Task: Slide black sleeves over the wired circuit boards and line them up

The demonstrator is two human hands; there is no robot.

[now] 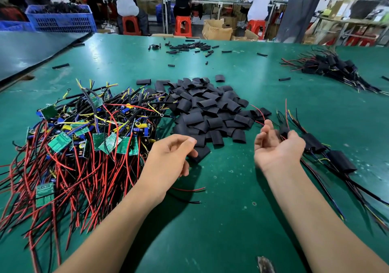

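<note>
The left hand hovered over the green table, fingers loosely curled, fingertips touching one black sleeve; a grip could not be confirmed. The right hand lay palm up, fingers apart, fingertips at a sleeved board. Two more sleeved boards lay in a row just beside it. Left of the hands sat the tangle of wired circuit boards. Beyond lay the pile of loose sleeves. A far bundle of sleeved units rested at the right.
</note>
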